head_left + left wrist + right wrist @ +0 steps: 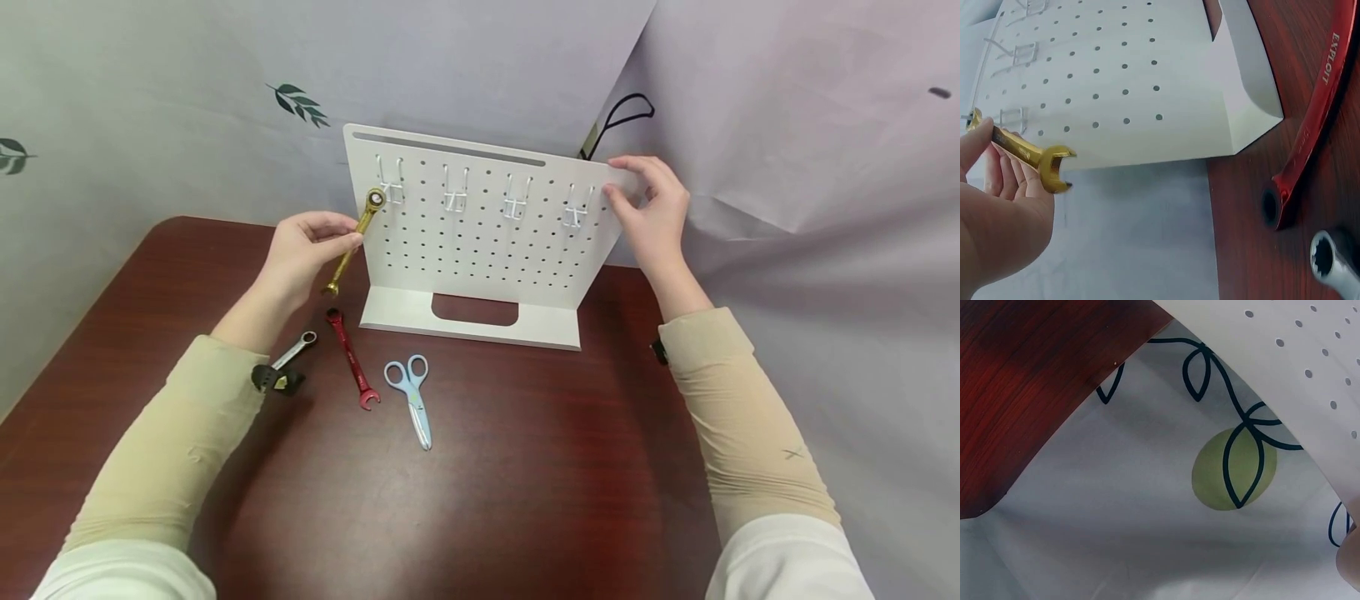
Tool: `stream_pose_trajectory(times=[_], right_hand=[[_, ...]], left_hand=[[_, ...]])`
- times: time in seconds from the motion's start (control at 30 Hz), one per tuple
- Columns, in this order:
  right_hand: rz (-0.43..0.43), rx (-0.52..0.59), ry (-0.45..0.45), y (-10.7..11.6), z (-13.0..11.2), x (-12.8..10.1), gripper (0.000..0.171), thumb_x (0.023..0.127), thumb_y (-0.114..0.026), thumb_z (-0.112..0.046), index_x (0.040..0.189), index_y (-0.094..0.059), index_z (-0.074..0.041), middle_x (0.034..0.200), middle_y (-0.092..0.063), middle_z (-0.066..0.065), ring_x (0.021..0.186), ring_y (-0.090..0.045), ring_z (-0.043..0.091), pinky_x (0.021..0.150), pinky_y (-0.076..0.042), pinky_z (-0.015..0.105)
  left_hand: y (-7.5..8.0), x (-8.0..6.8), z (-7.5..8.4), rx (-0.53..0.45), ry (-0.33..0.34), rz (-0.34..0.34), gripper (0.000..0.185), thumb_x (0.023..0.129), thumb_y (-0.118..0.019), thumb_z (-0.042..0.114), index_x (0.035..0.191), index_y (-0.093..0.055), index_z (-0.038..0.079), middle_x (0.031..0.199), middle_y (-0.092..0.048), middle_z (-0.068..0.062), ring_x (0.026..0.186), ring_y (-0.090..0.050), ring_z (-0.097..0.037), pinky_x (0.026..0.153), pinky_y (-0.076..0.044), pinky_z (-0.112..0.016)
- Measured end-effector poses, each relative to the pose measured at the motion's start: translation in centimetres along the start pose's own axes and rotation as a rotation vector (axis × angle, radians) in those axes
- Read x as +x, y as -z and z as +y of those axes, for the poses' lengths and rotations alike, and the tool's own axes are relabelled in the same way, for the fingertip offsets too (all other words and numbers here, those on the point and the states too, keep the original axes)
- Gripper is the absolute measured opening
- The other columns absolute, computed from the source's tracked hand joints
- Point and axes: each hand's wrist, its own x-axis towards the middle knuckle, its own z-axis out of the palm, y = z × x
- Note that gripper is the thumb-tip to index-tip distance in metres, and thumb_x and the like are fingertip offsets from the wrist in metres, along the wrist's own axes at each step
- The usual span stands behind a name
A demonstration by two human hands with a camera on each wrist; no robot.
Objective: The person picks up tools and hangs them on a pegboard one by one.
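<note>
My left hand (303, 250) pinches a gold combination wrench (347, 258) between thumb and fingers, ring end up. That ring end overlaps the leftmost white hook (391, 192) of a white pegboard (480, 258) in the head view. In the left wrist view the gold wrench's open jaw (1054, 167) points down toward the board's side edge. At the board's upper right corner my right hand (654, 217) grips the edge, thumb on the front face. Only a bit of the right hand shows in the right wrist view, at the lower right edge.
On the dark red table (525, 467) lie a red wrench (350, 358), blue scissors (412, 400) and a silver wrench (296, 350), partly covered by the left wrist's camera. Several white hooks line the board's upper part. A patterned cloth (1116, 487) hangs behind the table.
</note>
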Motion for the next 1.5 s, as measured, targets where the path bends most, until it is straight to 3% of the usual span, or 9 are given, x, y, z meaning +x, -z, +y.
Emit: stream_pose_trajectory(times=[0.17, 0.37, 0.63, 0.93, 1.2, 1.5], right_hand=[[0.003, 0.004, 0.002, 0.1, 0.0, 0.0, 0.025, 0.092, -0.079, 0.003, 0.117, -0.079, -0.001, 0.102, -0.063, -0.032, 0.094, -0.053, -0.006, 0.069, -0.036, 0.026], [0.004, 0.005, 0.006, 0.1, 0.0, 0.0, 0.025, 0.093, -0.079, 0.003, 0.117, -0.079, -0.001, 0.102, -0.063, -0.033, 0.095, -0.053, -0.007, 0.069, -0.037, 0.026], [0.002, 0.000, 0.011, 0.1, 0.0, 0.0, 0.025, 0.093, -0.078, 0.003, 0.117, -0.079, -0.002, 0.104, -0.063, -0.030, 0.096, -0.053, -0.008, 0.068, -0.036, 0.026], [0.006, 0.007, 0.010, 0.1, 0.0, 0.0, 0.025, 0.092, -0.078, 0.004, 0.117, -0.079, -0.002, 0.103, -0.063, -0.032, 0.096, -0.055, -0.008, 0.070, -0.036, 0.021], [0.003, 0.014, 0.011, 0.0, 0.1, -0.1, 0.025, 0.092, -0.078, 0.004, 0.117, -0.079, 0.000, 0.104, -0.063, -0.029, 0.098, -0.055, -0.009, 0.071, -0.038, 0.018], [-0.001, 0.011, 0.014, 0.0, 0.1, -0.1, 0.025, 0.093, -0.078, 0.004, 0.117, -0.079, -0.001, 0.106, -0.064, -0.026, 0.099, -0.056, -0.008, 0.073, -0.037, 0.018]], left_hand=[[-0.8, 0.6, -0.3, -0.007, 0.034, 0.022, 0.026, 0.094, -0.077, 0.000, 0.087, -0.081, 0.024, 0.088, -0.073, 0.012, 0.089, -0.066, -0.004, 0.075, -0.056, -0.013], [-2.1, 1.4, -0.8, -0.084, 0.057, 0.060, 0.028, 0.094, -0.075, -0.002, 0.084, -0.081, 0.023, 0.088, -0.075, 0.012, 0.087, -0.068, -0.001, 0.075, -0.058, -0.013], [-3.4, 2.0, -1.0, -0.085, 0.098, 0.113, 0.023, 0.096, -0.076, 0.004, 0.084, -0.077, 0.023, 0.086, -0.073, 0.012, 0.080, -0.065, 0.000, 0.073, -0.055, -0.012], [-3.8, 2.1, -1.6, -0.057, 0.086, 0.117, 0.018, 0.097, -0.076, 0.006, 0.089, -0.076, 0.023, 0.093, -0.069, 0.012, 0.091, -0.063, -0.003, 0.080, -0.054, -0.012], [-2.3, 1.2, -2.3, -0.119, 0.075, 0.081, 0.016, 0.095, -0.077, 0.002, 0.096, -0.081, 0.017, 0.090, -0.077, 0.014, 0.090, -0.071, 0.000, 0.084, -0.056, -0.011], [2.2, -1.4, -3.0, 0.108, 0.080, 0.035, 0.022, 0.096, -0.076, 0.005, 0.100, -0.079, 0.027, 0.086, -0.077, 0.023, 0.086, -0.071, 0.008, 0.081, -0.053, -0.008]])
